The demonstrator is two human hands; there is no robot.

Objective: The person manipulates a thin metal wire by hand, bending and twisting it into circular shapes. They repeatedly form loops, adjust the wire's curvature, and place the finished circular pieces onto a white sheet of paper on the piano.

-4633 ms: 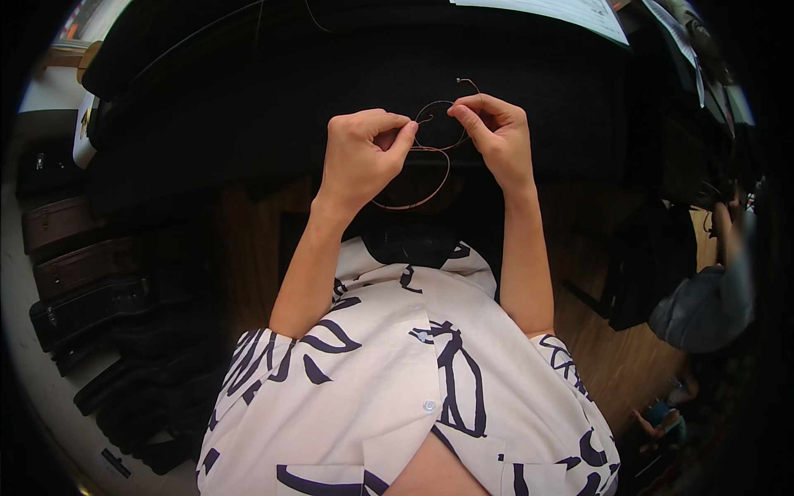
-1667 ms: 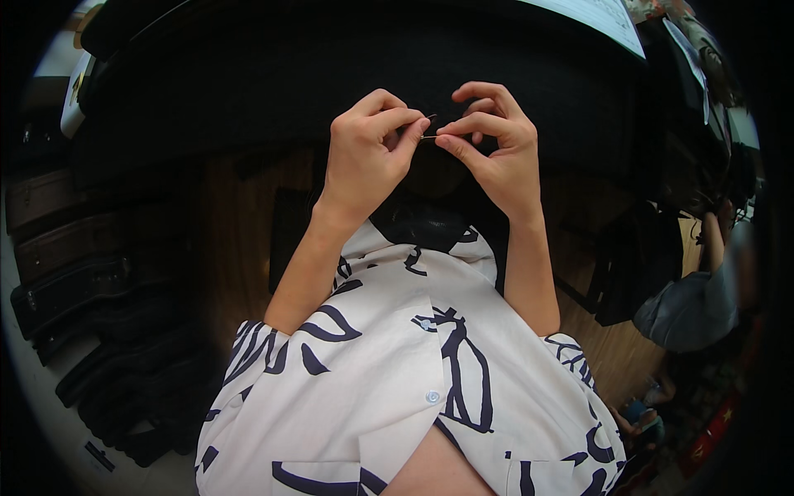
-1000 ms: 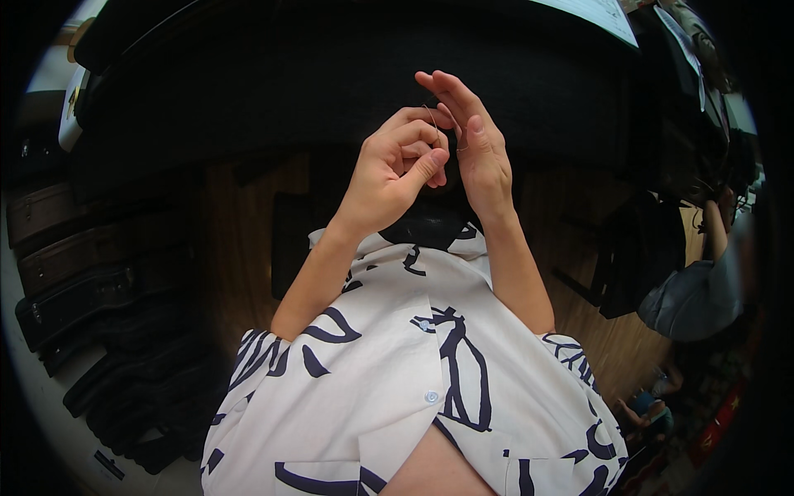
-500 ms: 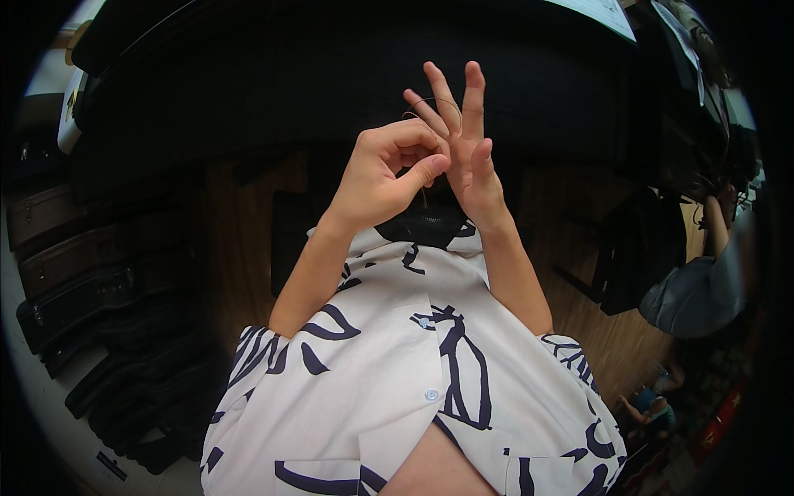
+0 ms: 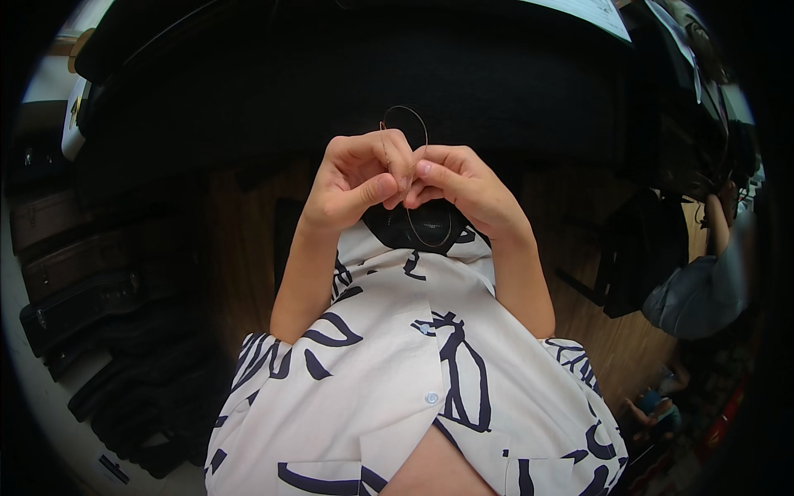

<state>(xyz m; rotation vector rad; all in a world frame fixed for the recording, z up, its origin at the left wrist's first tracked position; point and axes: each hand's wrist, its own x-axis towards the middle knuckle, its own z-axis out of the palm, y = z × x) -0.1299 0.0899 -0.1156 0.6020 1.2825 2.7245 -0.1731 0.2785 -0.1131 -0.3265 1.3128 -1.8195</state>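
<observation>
A thin, coppery wire-like string (image 5: pixel 424 124) runs between my two hands in front of my body. One loop of it rises above my fingers and another hangs below them, over my dark lap. My left hand (image 5: pixel 351 182) is closed, its fingers curled round the string, with the thumb a little apart from the fingertips. Pressed together in a pinch, the thumb and fingers of my right hand (image 5: pixel 475 182) grip the string close beside the left fingertips. The exact spot where each hand holds it is hidden by the fingers.
Beyond my hands lies a dark tabletop (image 5: pixel 289 83) with a white sheet (image 5: pixel 591 15) at its far right. Dark cases (image 5: pixel 78 277) are stacked on the left. A black chair (image 5: pixel 637 248) stands on the right by another person's sleeve (image 5: pixel 699 293). Wooden floor (image 5: pixel 236 248) shows between.
My right hand has gone from fingers spread upward to a pinch on the string. My left hand has shifted slightly left and down. The string now loops both above and below my hands.
</observation>
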